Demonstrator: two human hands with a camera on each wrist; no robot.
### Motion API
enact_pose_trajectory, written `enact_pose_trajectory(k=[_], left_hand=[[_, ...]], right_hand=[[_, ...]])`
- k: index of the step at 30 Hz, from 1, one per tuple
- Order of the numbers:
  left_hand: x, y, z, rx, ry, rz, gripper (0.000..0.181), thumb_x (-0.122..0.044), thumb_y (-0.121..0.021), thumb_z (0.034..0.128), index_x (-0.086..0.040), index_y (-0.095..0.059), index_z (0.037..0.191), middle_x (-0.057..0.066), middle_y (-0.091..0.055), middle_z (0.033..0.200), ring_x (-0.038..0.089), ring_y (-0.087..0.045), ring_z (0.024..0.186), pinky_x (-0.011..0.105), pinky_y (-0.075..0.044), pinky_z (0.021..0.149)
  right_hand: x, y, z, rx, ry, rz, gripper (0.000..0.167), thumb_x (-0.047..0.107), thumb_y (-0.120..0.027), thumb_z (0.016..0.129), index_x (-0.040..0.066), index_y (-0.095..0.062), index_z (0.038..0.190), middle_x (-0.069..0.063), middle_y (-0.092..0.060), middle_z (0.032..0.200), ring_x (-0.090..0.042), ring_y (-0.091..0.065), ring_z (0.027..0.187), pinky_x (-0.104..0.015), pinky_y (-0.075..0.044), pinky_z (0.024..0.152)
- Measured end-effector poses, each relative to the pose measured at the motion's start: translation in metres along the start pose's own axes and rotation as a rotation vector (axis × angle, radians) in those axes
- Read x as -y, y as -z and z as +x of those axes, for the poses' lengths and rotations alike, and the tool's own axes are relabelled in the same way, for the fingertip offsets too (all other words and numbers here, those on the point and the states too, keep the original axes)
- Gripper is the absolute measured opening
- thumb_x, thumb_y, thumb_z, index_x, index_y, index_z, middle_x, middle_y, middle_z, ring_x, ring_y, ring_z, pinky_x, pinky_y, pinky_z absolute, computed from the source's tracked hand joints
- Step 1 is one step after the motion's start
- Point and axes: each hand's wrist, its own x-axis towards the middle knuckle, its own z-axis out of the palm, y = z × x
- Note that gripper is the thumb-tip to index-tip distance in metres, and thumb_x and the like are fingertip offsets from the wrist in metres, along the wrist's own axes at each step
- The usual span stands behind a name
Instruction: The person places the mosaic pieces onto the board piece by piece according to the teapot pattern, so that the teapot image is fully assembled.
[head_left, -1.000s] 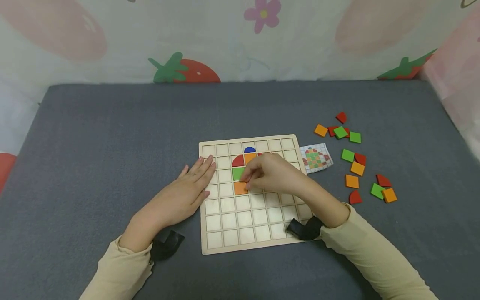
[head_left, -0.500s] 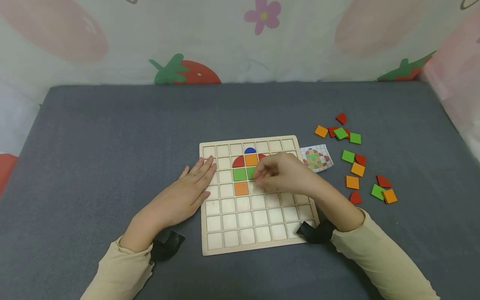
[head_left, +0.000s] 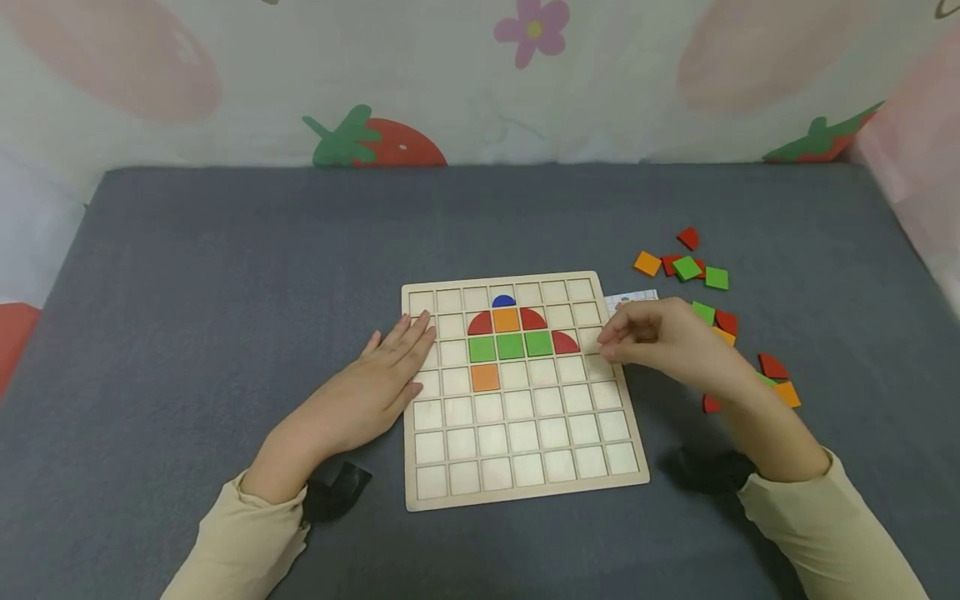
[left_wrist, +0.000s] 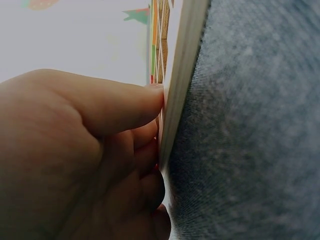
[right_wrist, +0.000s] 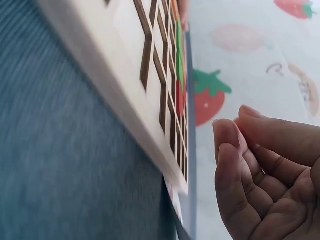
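Observation:
A wooden grid board point(head_left: 525, 497) lies on the cloth. In its upper cells sit a blue half-round piece point(head_left: 504, 302), several red quarter-round pieces point(head_left: 566, 342), an orange square tile point(head_left: 506, 319) and a row of green square tiles point(head_left: 510, 346); another orange tile point(head_left: 485, 377) lies one row lower. My left hand point(head_left: 360, 396) rests flat on the board's left edge, thumb point(left_wrist: 130, 105) touching the rim. My right hand point(head_left: 663, 342) hovers at the board's right edge. Its fingers point(right_wrist: 230, 170) are loosely bent, and nothing shows between them and the thumb.
Loose red, orange point(head_left: 647, 264) and green point(head_left: 717, 278) pieces lie to the right, some partly hidden by my right hand. A printed pattern card point(head_left: 633, 296) sticks out beside the board, mostly covered. A strawberry-print curtain point(head_left: 600, 83) hangs behind the grey table point(head_left: 225, 250).
My right hand has moved right from the middle of the board to its right edge, uncovering green tiles and a red quarter-round. My left hand has stayed in place.

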Motion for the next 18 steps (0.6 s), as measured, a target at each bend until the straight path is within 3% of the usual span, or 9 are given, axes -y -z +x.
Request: enact_pose_trajectory(k=[4, 11, 18], left_hand=[[0.0, 0.0, 0.0, 0.002, -0.004, 0.003, 0.06, -0.015, -0.047, 0.0986, 0.001, -0.02, 0.149, 0.015, -0.01, 0.156, 0.029, -0.006, 0.143, 0.052, -0.012, 0.112], [-0.001, 0.0, 0.002, 0.016, -0.014, -0.008, 0.06, -0.016, -0.048, 0.0987, 0.001, -0.019, 0.149, 0.014, -0.008, 0.157, 0.028, -0.005, 0.143, 0.051, -0.011, 0.112], [0.002, 0.002, -0.001, 0.027, -0.008, -0.005, 0.061, -0.015, -0.048, 0.0987, 0.0, -0.018, 0.149, 0.013, -0.007, 0.157, 0.028, -0.003, 0.143, 0.052, -0.01, 0.112]], right_hand=[[-0.004, 0.009, -0.007, -0.028, -0.027, 0.022, 0.016, 0.01, -0.071, 0.084, 0.0, -0.068, 0.096, -0.01, -0.067, 0.088, -0.021, -0.066, 0.079, -0.03, -0.054, 0.073], [-0.012, 0.025, -0.022, -0.075, -0.01, -0.03, 0.016, 0.01, -0.07, 0.085, -0.001, -0.068, 0.097, -0.009, -0.069, 0.088, -0.019, -0.066, 0.078, -0.027, -0.054, 0.071], [-0.026, 0.039, -0.034, -0.134, -0.051, -0.076, 0.018, 0.013, -0.069, 0.087, 0.0, -0.068, 0.099, -0.004, -0.069, 0.086, -0.016, -0.065, 0.076, -0.024, -0.052, 0.068]])
